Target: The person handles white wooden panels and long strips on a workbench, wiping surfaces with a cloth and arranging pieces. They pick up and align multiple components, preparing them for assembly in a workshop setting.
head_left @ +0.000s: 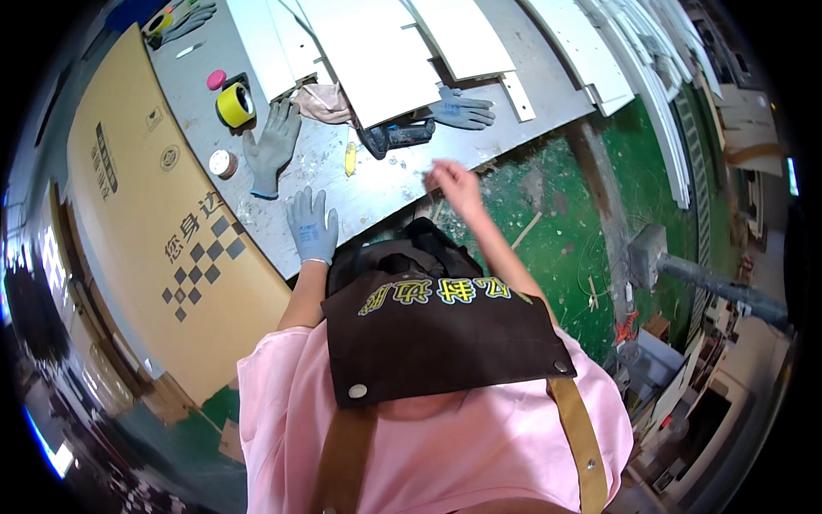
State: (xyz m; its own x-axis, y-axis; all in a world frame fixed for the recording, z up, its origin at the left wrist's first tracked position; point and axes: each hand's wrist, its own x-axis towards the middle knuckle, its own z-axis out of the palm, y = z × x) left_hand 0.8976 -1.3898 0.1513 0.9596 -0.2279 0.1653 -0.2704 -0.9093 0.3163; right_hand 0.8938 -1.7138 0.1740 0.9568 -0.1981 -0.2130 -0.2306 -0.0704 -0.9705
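Note:
My left hand wears a light blue work glove and rests flat on the grey workbench, fingers spread, holding nothing. My right hand is bare and hovers at the bench's near edge with its fingers drawn together; whether they pinch something small I cannot tell. Beyond the hands lie a loose grey glove, another glove, a dark power tool and a small yellow object. White panels cover the far part of the bench.
A yellow tape roll, a pink disc and a small round tin sit at the bench's left. A large cardboard box lies left of the bench. The green floor is littered with chips. A brown apron hangs below.

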